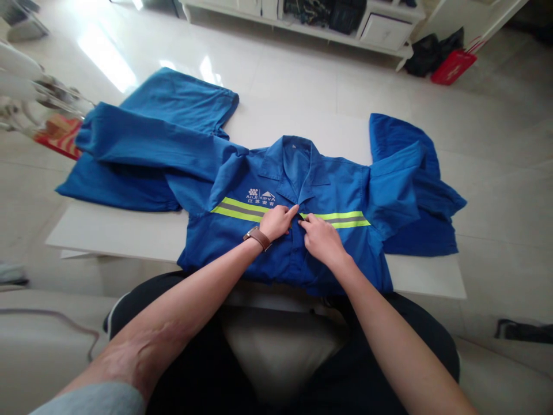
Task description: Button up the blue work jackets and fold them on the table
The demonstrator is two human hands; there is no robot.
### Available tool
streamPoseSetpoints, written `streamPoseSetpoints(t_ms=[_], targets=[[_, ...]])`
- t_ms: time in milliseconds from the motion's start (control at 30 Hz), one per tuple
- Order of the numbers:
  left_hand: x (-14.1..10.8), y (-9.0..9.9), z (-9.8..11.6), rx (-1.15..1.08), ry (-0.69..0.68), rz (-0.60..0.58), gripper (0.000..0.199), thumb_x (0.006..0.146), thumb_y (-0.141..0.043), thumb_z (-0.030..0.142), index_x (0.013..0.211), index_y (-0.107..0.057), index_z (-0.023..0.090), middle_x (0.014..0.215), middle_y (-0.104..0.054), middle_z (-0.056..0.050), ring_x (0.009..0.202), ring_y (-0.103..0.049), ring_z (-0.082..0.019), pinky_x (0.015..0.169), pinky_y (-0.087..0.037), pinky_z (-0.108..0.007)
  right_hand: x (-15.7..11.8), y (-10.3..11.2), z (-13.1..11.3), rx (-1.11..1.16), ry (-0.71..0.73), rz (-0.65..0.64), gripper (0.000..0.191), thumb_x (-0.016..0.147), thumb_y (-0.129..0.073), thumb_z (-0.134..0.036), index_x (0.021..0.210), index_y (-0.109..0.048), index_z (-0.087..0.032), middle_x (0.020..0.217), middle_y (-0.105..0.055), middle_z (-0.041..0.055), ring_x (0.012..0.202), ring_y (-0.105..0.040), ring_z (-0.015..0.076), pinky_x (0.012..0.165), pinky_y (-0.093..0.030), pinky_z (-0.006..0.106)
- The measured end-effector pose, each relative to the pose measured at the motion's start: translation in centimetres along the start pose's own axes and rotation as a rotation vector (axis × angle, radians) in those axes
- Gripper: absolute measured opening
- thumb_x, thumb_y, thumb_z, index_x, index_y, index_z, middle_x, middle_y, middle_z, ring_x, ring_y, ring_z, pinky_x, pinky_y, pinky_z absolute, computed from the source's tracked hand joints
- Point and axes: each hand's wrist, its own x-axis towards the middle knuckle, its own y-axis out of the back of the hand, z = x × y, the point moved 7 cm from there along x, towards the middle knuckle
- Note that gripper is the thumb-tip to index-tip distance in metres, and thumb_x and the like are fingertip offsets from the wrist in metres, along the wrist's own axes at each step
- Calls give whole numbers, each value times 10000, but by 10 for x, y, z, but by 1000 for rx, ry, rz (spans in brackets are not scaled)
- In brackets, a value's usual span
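Observation:
A blue work jacket (341, 184) with a yellow-green reflective stripe and a white chest logo lies front up, its collar pointing away from me. My left hand (277, 222), with a brown-strapped watch on the wrist, pinches the front placket at stripe height. Close beside it, my right hand (322, 237) grips the other front edge with thumb and bent fingers. The two hands nearly meet at the middle of the chest. Any button between the fingertips is too small to make out. Both sleeves spread outward to the sides.
The jacket rests on a low white table (125, 230). More folded blue garments (181, 98) lie at the left, and another blue garment (421, 236) is under the right sleeve. Beyond stand a white cabinet (384, 31) and a red box (453, 67) on the tiled floor.

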Motion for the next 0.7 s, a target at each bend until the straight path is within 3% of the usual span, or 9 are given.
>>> streamPoseSetpoints(t_ms=[133,333,533,633,700], targets=[[-4,6,5,47,22,65,411,996,-494,548,890,-686,201,731,-750,-52,689,-719,-202,672,-466,-259,2,13,5,157,19,124,299,994,-419,-216,1170,-660,-205,1185,-640,92,1059,-601,226,893,-462,313],[-13,10,15,156,-13,93,191,947,-589,384,990,-666,214,852,-774,-63,797,-724,-220,717,-466,-263,0,32,47,245,-160,350,224,922,-484,-203,1101,-618,-181,1129,-653,107,1073,-578,252,952,-444,339],[-19,11,19,204,-34,53,148,882,-619,265,1013,-671,218,843,-761,-60,820,-707,-223,723,-462,-268,-9,9,75,177,-200,201,254,930,-544,-286,1127,-672,-191,1271,-655,108,1186,-552,288,1015,-430,381],[-28,32,25,193,-123,70,144,861,-597,220,985,-671,213,876,-749,-55,816,-688,-205,731,-472,-269,-23,4,82,183,-187,193,265,945,-521,-281,1141,-677,-195,1240,-679,100,1170,-575,272,1005,-450,376],[-31,65,25,167,-204,156,147,875,-559,209,973,-668,205,902,-739,-51,842,-677,-196,771,-495,-277,-32,11,88,151,-183,274,273,946,-506,-252,1150,-678,-193,1238,-683,112,1186,-574,277,1002,-460,386]])
